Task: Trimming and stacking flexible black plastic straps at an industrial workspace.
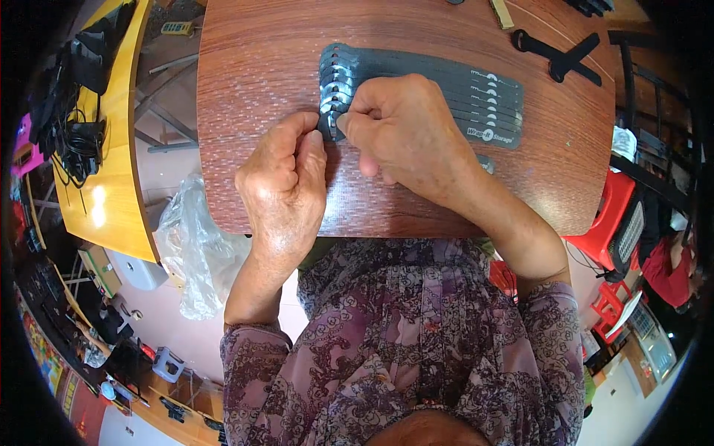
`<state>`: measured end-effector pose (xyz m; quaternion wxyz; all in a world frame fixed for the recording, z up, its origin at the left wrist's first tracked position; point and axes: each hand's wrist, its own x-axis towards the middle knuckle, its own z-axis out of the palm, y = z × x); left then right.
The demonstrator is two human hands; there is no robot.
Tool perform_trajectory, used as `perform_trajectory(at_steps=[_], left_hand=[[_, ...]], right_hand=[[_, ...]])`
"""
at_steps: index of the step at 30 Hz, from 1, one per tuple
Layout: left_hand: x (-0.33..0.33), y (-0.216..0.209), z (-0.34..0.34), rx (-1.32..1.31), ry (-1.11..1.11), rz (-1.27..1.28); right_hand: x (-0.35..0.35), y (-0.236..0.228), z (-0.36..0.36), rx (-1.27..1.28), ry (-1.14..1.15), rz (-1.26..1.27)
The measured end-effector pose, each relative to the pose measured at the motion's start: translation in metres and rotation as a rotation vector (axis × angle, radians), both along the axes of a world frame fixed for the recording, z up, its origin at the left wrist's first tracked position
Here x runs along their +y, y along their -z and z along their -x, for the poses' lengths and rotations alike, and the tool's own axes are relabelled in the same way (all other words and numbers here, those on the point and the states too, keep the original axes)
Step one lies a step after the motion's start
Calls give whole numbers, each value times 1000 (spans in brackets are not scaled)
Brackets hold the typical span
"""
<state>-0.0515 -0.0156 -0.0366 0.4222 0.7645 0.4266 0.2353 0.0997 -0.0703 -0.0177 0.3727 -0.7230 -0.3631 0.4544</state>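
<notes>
Several dark grey flat straps (416,65) lie side by side on the brown wooden table (253,67), their rounded, holed ends in a stepped row at the left. White printing marks their right part. My left hand (281,182) is closed, with thumb and finger pinched at the nearest strap's end. Beside it, my right hand (413,130) has its fingertips pinched on that same end, and its palm hides the middle of the straps. A small grey piece (486,162) shows by my right wrist.
Two crossed black straps (576,59) lie at the table's far right, near a yellowish strip (501,13). Left stands a yellow table (115,201) bearing black cables (80,141). A clear plastic bag (195,245) hangs beside my table. A red stool (611,215) stands right; a person's red sleeve (669,275) shows beyond.
</notes>
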Motion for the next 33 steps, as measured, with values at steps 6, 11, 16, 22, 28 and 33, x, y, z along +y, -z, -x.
perform_trajectory(at_steps=[6, 11, 16, 22, 28, 33], left_hand=[[0, -1, -1, -12, 4, 10], [0, 0, -1, -10, 6, 8], [0, -4, -2, -16, 12, 33], [0, -2, -3, -33, 16, 13], [-1, -7, -6, -19, -3, 72], [0, -3, -4, -28, 3, 37]], right_hand=[[1, -1, -2, -20, -19, -20], [0, 0, -3, 4, -14, -13], [1, 1, -2, 34, -4, 1], [1, -2, -3, 71, 12, 24], [1, -4, -5, 78, 2, 34], [1, -2, -4, 79, -9, 32]])
